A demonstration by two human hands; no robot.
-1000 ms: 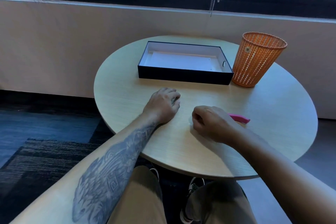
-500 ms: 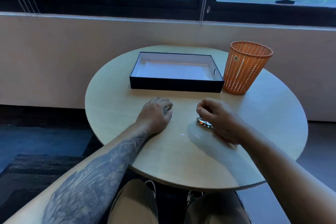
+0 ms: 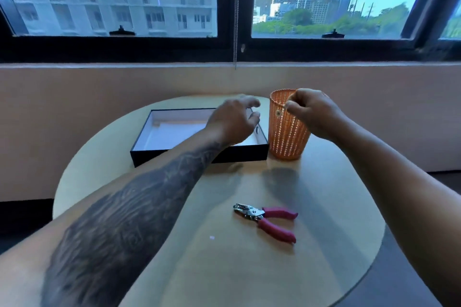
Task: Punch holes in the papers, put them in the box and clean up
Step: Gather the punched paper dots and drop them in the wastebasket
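Paper [image 3: 179, 132] shows as a pale sheet lying flat on the floor of the box [image 3: 244, 153], and that open black box sits at the far side of the round table [image 3: 324, 207], close to its back edge. Just beside the box's right end stands the orange basket [image 3: 287, 137], upright. Between those two and us there's a broad stretch of bare wood, with only the hole punch [image 3: 267, 219] on it, well clear of every edge, pink handles spread and pointing right.

Our left hand [image 3: 234, 119] hovers over the box's right end, fingers loosely curled and apart, gripping nothing. Our right hand [image 3: 314, 112] hangs at the basket's rim, fingertips bunched against the thumb. Whether anything sits in that pinch we cannot tell.

The tabletop is light wood, smooth. A plain beige wall [image 3: 99, 107] runs behind it under a dark-framed window [image 3: 324, 7], with buildings and trees outside.

The count: one box, one basket, one punch, two hands up — and one tiny white scrap [image 3: 212, 237] loose on the wood near us.
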